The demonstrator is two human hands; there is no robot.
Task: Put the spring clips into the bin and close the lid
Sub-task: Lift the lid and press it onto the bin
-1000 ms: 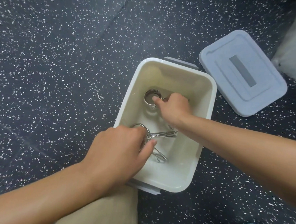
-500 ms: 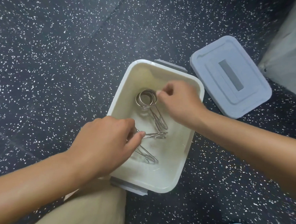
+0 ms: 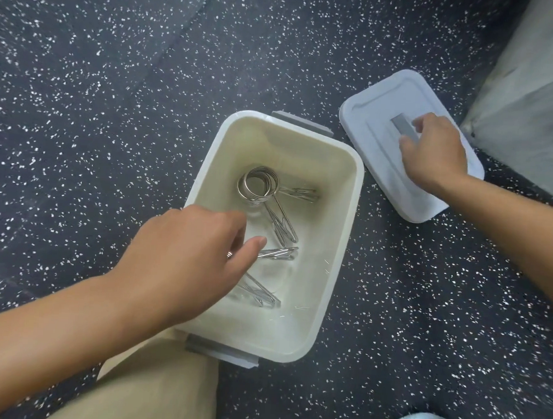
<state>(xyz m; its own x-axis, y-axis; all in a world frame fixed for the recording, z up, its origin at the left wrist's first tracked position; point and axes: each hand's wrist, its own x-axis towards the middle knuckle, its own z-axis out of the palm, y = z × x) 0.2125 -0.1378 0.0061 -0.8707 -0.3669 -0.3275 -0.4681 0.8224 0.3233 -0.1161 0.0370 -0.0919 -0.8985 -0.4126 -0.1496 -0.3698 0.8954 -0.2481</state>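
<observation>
At frame center we see the open bin [image 3: 337, 244] on the speckled floor [image 3: 98, 104], two spring clips [image 3: 263, 192] lying inside. Our left hand [image 3: 186, 256] reaches in, fingers curled over the lower clip [image 3: 264, 292]; whether it grips, we cannot tell. Upper right, our right hand [image 3: 435, 150] rests loosely spread on the lid [image 3: 369, 118], beside the bin.

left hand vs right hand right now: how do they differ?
The left hand is over the bin, reaching down among the spring clips; the right hand is outside it, on the lid lying on the floor.
The left hand's fingers curl around a clip's coil, mostly hidden; the right hand's fingers sit at the lid's grey handle, grip unclear.
Both are bare, palm down.
</observation>
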